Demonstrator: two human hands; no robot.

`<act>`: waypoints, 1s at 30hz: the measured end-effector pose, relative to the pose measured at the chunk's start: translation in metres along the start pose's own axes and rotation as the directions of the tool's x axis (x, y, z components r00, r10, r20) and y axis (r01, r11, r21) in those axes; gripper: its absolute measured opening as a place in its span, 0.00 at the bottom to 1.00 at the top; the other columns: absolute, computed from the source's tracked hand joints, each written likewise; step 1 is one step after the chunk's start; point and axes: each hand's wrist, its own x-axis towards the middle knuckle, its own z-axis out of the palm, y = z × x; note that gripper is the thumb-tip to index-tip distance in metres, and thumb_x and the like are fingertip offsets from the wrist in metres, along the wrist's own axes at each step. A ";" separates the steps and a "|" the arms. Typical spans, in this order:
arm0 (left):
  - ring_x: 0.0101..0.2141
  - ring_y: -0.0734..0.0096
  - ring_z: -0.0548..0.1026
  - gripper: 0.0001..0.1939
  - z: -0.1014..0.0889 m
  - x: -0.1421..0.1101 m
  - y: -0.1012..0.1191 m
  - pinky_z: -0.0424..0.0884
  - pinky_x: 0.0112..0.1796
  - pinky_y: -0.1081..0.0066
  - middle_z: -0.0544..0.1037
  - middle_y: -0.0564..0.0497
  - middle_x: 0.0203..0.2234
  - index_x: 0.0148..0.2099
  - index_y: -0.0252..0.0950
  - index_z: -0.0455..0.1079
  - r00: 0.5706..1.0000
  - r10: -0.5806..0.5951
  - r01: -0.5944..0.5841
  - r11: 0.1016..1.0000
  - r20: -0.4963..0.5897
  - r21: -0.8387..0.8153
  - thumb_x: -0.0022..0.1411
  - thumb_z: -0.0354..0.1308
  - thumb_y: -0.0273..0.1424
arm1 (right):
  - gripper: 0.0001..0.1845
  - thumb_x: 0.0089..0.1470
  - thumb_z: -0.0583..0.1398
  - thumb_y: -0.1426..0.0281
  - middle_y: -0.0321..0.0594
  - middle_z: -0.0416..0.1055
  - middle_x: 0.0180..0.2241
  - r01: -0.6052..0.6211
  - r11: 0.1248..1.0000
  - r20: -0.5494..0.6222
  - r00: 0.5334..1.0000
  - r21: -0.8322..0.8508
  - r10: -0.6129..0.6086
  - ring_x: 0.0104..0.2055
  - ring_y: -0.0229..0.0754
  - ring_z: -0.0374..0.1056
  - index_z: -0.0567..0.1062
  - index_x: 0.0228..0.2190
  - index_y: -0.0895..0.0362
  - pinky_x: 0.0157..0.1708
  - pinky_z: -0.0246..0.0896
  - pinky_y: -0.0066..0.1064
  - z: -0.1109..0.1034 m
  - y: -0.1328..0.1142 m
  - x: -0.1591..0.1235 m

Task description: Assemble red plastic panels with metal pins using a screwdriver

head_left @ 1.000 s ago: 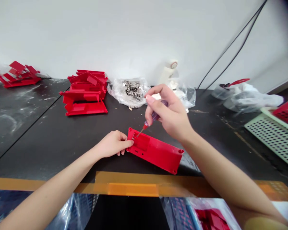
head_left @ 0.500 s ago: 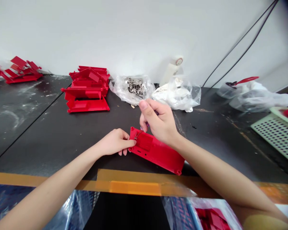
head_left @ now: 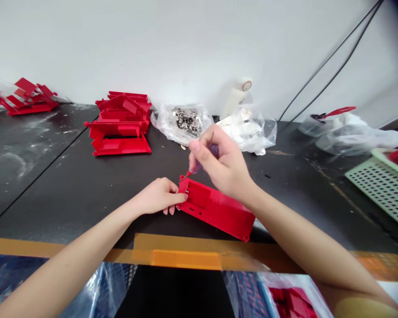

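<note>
A red plastic housing (head_left: 227, 217) lies open side up on the black table, slanting down to the right. My left hand (head_left: 161, 196) pinches its left end, the thumb over the edge beside a small metal clip (head_left: 187, 190). My right hand (head_left: 223, 163) is wrapped round the purple handle of a screwdriver (head_left: 199, 162). Its thin shaft slants down to the left, and the tip is close to the housing's upper left corner. Whether the tip touches the corner I cannot tell.
Behind stand stacked red housings (head_left: 119, 126), a clear bag of small metal parts (head_left: 187, 119), a bag of white pieces (head_left: 247, 130) and a white bottle (head_left: 235, 97). More red parts (head_left: 29, 99) lie far left. A pale green basket (head_left: 381, 185) stands right.
The screwdriver's tip has moved from beside the metal clip up and left toward the housing's corner. My right hand has tilted and risen slightly; my left hand keeps its hold.
</note>
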 end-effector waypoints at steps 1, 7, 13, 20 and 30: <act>0.14 0.78 0.66 0.17 0.000 0.000 0.000 0.62 0.18 0.77 0.71 0.56 0.12 0.21 0.36 0.66 1.000 -0.001 0.001 1.000 0.000 0.003 0.57 0.57 0.39 | 0.16 0.62 0.57 0.59 0.29 0.68 0.19 -0.003 1.000 -0.025 1.000 0.004 0.003 0.21 0.33 0.66 0.61 0.26 0.52 0.25 0.60 0.28 -0.001 -0.002 0.000; 0.14 0.78 0.66 0.17 0.000 0.001 -0.001 0.62 0.19 0.77 0.71 0.56 0.12 0.21 0.36 0.66 1.000 0.003 -0.003 1.000 0.002 0.000 0.57 0.57 0.40 | 0.22 0.62 0.55 0.55 0.30 0.68 0.17 -0.020 0.990 -0.097 0.995 -0.137 0.007 0.18 0.32 0.64 0.61 0.22 0.53 0.24 0.60 0.28 0.002 0.000 -0.002; 0.14 0.78 0.66 0.17 0.000 0.000 0.001 0.61 0.18 0.77 0.71 0.56 0.12 0.20 0.36 0.65 1.000 -0.004 0.004 1.000 0.001 -0.006 0.56 0.57 0.39 | 0.23 0.64 0.53 0.54 0.30 0.67 0.16 0.004 0.983 -0.027 1.000 -0.186 -0.010 0.19 0.32 0.64 0.60 0.22 0.54 0.26 0.59 0.28 0.005 0.011 -0.003; 0.14 0.78 0.66 0.17 0.000 0.000 0.000 0.62 0.18 0.76 0.71 0.56 0.12 0.20 0.36 0.65 1.000 0.004 -0.004 1.000 -0.002 0.005 0.56 0.57 0.39 | 0.22 0.65 0.52 0.56 0.31 0.68 0.16 0.054 0.953 0.025 0.998 -0.298 -0.049 0.18 0.32 0.62 0.58 0.22 0.54 0.25 0.55 0.28 0.007 0.010 -0.004; 0.14 0.79 0.65 0.16 0.001 0.003 0.000 0.61 0.18 0.78 0.69 0.56 0.12 0.20 0.36 0.65 1.000 -0.013 0.012 0.999 -0.005 -0.052 0.55 0.58 0.39 | 0.24 0.64 0.51 0.55 0.31 0.67 0.14 0.110 0.975 0.080 0.992 -0.191 -0.097 0.18 0.33 0.62 0.59 0.20 0.53 0.23 0.55 0.28 0.005 0.023 -0.004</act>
